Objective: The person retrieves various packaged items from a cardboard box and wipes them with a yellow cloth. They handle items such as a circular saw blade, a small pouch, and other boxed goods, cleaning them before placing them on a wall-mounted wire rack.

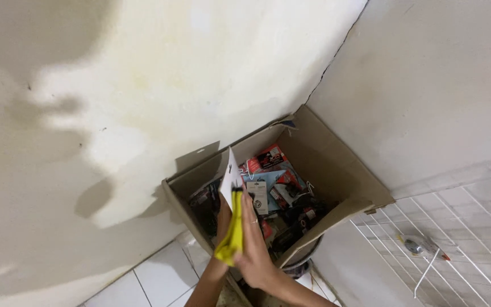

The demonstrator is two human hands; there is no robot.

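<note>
An open cardboard box (336, 170) sits in the corner where two pale walls (160, 85) meet, its flaps folded outward and its mouth tipped toward the camera. Inside it lies a jumble of small packaged goods (277, 193): red, blue and black carded items, overlapping and filling the bottom of the box. Both hands come up from the near edge of the view and meet just in front of the box's near-left wall. Between them they hold a flat white card pack (230, 177) with a yellow item (233, 233) hanging down from it; the pack stands upright, its white top corner rising over the left part of the box opening. The right hand (255, 244) lies flat against the pack's right face, fingers stretched straight along it and pressing rather than curled. The left hand (223, 219) is mostly hidden behind the pack, so I cannot tell how its fingers are set. To the right, near, a white wire rack (456, 239) holds a small packaged tool (424, 247). White floor tiles (160, 278) show at the near left.
</note>
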